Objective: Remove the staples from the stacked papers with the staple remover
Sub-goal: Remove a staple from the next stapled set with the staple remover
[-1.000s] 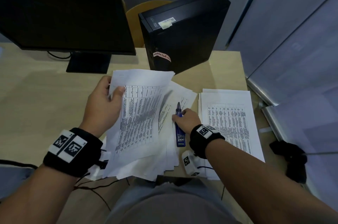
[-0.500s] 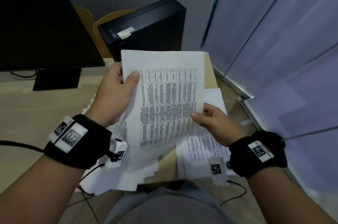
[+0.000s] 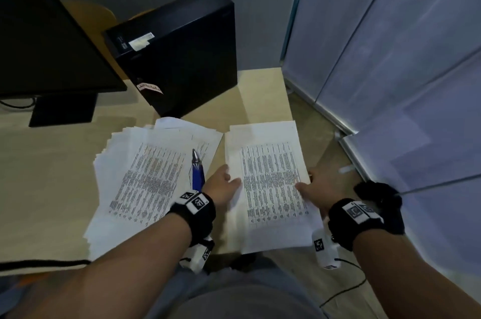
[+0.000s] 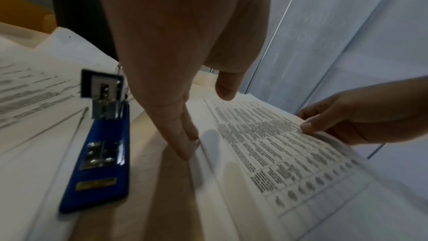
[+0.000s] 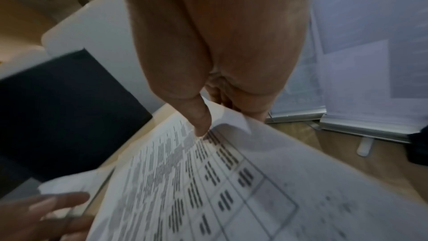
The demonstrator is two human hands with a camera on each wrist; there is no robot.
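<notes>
Item one, the right-hand stack of papers (image 3: 270, 183): white sheets printed with a dense table, text too blurred to read, lying on the right end of the desk (image 3: 52, 183) with its near edge over the desk's front. Your right hand (image 3: 311, 192) pinches its right edge, thumb (image 5: 200, 122) on the printed face and the other fingers curled underneath. Your left hand (image 3: 222, 188) rests at its left edge with fingers straight, fingertips (image 4: 188, 146) touching the sheet edge and the desk, holding nothing. Item two, the left pile of papers (image 3: 151, 178): a loose, fanned heap of the same tabled printouts, just beside the first stack, a strip of bare desk between them. Item three, the staple remover (image 3: 197, 173): blue body with a metal head, lying on the right side of the left pile, just left of your left hand and untouched; the left wrist view shows a small yellow label (image 4: 96, 183) on it, lettering unreadable. Item four, the black computer tower (image 3: 179, 58): upright at the back of the desk, a white sticker (image 3: 139, 41) on its top and a pale handwritten label (image 3: 150, 88) low on its front, neither legible. Item five, the black monitor (image 3: 46, 42): at back left on its stand. Both wrists carry black bands with square black-and-white markers (image 3: 197, 201).
</notes>
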